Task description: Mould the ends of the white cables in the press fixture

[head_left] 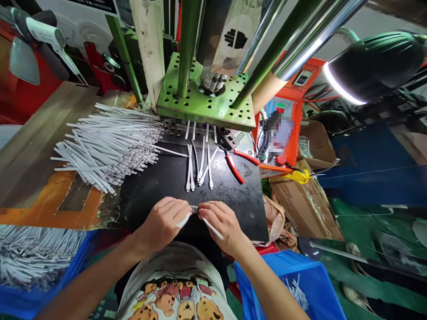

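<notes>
Close to the front edge of the black work plate [248, 213], my left hand [167, 218] is closed on a short white cable [184, 220]. Opposite it, my right hand [222, 223] pinches another white cable [213, 229], which slants down across the fingers. Between the two sets of fingertips sits a small metal piece [194, 209]; whether it joins the cables I cannot tell. Just beyond my hands, several short white cables [202, 162] with moulded ends lie on the plate. Red-handled pliers [236, 166] rest to their right, with handles spread.
A green press plate [203, 104] on posts stands behind. A big pile of white cables [110, 144] covers the left board. Blue bins flank me: a left bin [71, 278] full of cables and a right bin [256, 271] with a few. A lamp [376, 66] hangs right, by an orange control box [293, 106].
</notes>
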`<action>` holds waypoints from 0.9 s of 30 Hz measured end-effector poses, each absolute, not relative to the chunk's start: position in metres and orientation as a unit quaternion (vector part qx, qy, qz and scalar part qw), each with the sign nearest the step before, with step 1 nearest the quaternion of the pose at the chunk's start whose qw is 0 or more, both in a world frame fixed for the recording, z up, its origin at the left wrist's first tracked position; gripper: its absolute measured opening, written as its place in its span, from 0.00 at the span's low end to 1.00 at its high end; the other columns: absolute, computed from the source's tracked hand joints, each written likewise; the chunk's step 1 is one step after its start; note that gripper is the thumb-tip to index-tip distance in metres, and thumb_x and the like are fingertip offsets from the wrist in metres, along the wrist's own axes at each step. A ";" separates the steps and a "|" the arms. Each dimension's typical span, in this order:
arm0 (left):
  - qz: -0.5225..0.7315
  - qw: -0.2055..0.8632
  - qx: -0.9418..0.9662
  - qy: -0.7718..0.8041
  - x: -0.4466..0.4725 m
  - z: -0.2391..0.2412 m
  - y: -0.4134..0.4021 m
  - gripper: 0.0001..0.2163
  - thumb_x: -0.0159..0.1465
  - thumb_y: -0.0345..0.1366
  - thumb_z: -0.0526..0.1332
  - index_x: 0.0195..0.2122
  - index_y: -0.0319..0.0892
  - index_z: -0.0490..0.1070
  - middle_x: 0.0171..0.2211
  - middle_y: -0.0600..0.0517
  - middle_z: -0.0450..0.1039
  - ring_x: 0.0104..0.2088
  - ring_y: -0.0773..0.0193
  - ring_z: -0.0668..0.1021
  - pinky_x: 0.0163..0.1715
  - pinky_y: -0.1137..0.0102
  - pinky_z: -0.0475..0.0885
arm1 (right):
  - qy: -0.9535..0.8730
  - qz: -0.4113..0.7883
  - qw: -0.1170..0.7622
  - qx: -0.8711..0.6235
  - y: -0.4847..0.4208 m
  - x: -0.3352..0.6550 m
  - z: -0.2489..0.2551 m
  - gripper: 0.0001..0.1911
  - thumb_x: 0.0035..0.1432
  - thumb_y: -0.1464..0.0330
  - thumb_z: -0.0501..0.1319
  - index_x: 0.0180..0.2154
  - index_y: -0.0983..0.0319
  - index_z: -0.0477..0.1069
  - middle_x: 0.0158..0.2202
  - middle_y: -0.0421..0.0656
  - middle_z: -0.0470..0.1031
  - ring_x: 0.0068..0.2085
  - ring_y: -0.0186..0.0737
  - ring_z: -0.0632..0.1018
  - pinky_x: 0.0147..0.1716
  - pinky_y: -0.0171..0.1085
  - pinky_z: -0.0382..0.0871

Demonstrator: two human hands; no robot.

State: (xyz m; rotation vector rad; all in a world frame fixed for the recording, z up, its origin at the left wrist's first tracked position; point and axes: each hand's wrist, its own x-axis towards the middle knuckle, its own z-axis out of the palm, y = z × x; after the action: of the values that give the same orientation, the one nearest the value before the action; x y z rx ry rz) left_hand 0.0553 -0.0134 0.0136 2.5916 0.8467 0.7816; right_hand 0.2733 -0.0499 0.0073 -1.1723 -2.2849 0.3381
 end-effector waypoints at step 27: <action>0.180 -0.089 0.807 0.556 -0.089 0.040 0.056 0.05 0.67 0.37 0.61 0.41 0.44 0.76 0.39 0.48 0.77 0.41 0.54 0.76 0.44 0.61 0.68 | -0.858 0.078 0.040 -0.507 0.098 0.206 0.059 0.11 0.65 0.73 0.54 0.31 0.64 0.72 0.33 0.48 0.73 0.32 0.42 0.76 0.27 0.36 0.56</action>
State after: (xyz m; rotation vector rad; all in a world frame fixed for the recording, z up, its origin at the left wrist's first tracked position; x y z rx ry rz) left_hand -0.0890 0.0559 0.0399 2.6876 1.8526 0.6008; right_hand 0.2063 0.0981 0.0586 -1.5533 -2.6283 0.2382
